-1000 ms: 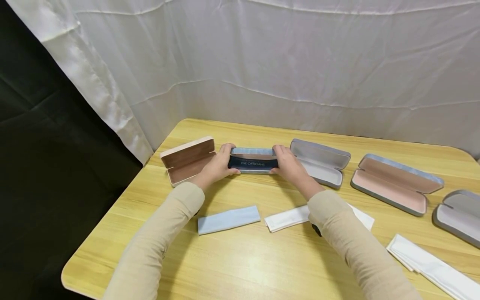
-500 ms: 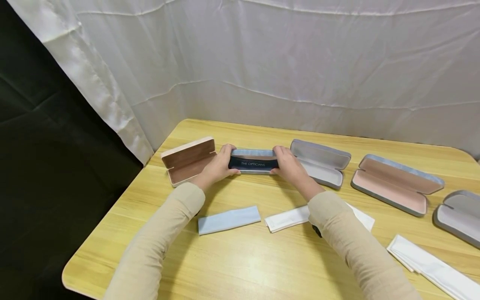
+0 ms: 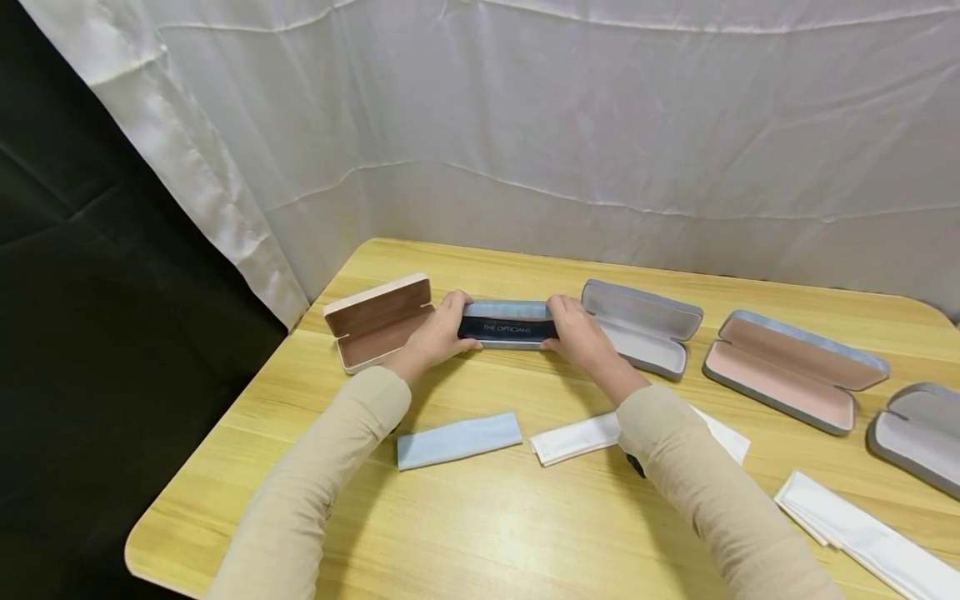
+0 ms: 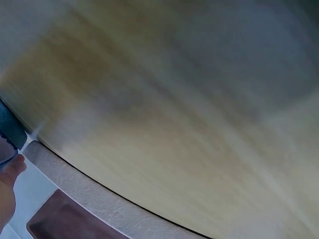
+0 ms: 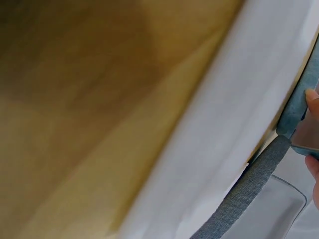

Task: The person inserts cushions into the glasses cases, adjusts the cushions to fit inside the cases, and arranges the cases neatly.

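Note:
My left hand (image 3: 438,331) and right hand (image 3: 577,329) grip the two ends of a light blue glasses case (image 3: 506,309) in the head view. Across it runs a dark navy band (image 3: 495,330) lettered THE OPTICIANS; I cannot tell whether this is a cloth or part of the case. A pale front edge shows below the band. In the right wrist view, fingertips (image 5: 311,97) press on the blue case (image 5: 293,112), whose pinkish inside shows. The left wrist view catches only part of the left hand (image 4: 7,189) beside the case's blue end (image 4: 10,128).
A brown-lined open case (image 3: 382,333) stands left. To the right are open cases with grey (image 3: 641,325), pink (image 3: 783,379) and grey (image 3: 922,433) insides. Nearer lie a folded blue cloth (image 3: 459,441) and white cloths (image 3: 573,437) on the wooden table (image 3: 480,533).
The pinkish strip above the navy band has narrowed out of sight, and more of the light blue surface shows there. Both hands keep their grip in nearly the same place.

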Available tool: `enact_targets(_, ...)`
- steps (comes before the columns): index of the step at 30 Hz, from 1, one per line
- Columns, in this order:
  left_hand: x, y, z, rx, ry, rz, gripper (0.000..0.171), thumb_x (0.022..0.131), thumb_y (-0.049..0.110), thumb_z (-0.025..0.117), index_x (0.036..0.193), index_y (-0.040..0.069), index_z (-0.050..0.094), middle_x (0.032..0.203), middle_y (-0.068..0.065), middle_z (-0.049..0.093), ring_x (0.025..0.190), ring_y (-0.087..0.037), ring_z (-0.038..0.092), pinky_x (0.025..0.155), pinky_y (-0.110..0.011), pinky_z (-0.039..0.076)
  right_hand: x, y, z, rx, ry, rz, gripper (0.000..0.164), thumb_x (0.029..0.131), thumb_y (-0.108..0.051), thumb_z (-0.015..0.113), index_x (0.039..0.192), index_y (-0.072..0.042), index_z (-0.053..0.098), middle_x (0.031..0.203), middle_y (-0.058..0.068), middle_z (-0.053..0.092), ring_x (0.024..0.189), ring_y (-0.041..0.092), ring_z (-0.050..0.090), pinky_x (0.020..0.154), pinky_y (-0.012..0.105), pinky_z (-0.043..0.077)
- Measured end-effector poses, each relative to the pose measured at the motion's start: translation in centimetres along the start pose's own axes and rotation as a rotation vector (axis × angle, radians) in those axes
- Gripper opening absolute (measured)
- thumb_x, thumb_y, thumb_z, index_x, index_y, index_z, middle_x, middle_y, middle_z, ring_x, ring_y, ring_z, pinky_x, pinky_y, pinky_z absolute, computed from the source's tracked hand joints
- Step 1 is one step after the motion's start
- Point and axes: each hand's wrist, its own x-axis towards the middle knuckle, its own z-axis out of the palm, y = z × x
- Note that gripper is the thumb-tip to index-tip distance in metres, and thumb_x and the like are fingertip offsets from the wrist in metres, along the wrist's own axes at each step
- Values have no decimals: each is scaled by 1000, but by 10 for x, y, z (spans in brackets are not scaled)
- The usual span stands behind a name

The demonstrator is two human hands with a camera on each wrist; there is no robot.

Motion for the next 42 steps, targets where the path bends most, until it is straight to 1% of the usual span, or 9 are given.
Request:
enact_targets(4,-2,-2,1,21,-29,29,48,82,24,65,113,3,34,112,-16,44,92,-24,49,80,-34,45,-3,1,2,-61,41,-107,31,78,-12,69,95,0,46,90,14,54,84,27,53,68,35,45)
enact_targets(7,-4,-4,2,27,-50,48,44,83,23,64,110,4,35,113,-16,44,94,-24,49,80,-33,45,-6,2,3,-96,50,-161,26,79,-10,68,93,0,50,89,13,56,84,27,55,68,35,47)
enact_targets(14,-4,-5,1,34,-62,36,44,85,24,62,114,5,35,117,-16,43,97,-24,50,81,-34,46,-5,2,3,-118,45,-170,22,80,-9,67,96,-1,54,96,13,58,90,27,56,74,34,49)
enact_targets(23,-8,-4,-5,76,-57,79,51,85,24,61,124,4,36,125,-17,44,108,-26,52,87,-36,47,-6,-1,1,-74,33,-160,18,81,-7,66,94,-1,55,96,12,58,90,26,56,73,34,49)
enact_targets(28,-14,3,-13,160,54,152,49,83,25,63,122,4,43,123,-13,48,107,-26,53,89,-36,46,-8,-2,-1,-54,113,-205,25,80,-9,66,103,0,58,101,13,60,93,28,57,77,37,50)
enact_targets(32,-24,9,-20,156,119,177,51,82,25,65,123,2,44,125,-13,47,112,-27,50,96,-39,42,-10,-7,-3,-16,144,-218,37,80,-11,67,114,0,56,107,15,60,95,30,58,81,41,49)
enact_targets(35,-34,14,-26,144,128,169,55,83,27,65,127,2,43,128,-14,45,117,-28,47,100,-41,38,-14,-15,-8,21,121,-206,46,81,-15,67,121,-1,51,112,17,58,98,31,57,84,43,48)
enact_targets(39,-48,21,-30,118,128,155,56,83,29,64,128,3,43,128,-13,46,117,-27,46,100,-40,39,-22,-27,-16,76,85,-187,52,82,-18,66,127,-1,46,118,18,55,106,32,55,88,44,46)
enact_targets(42,-60,25,-30,64,113,143,54,84,29,63,127,3,45,126,-11,47,117,-25,47,99,-39,40,-29,-36,-18,118,60,-187,54,83,-19,65,129,0,45,122,18,54,112,32,51,91,45,45)
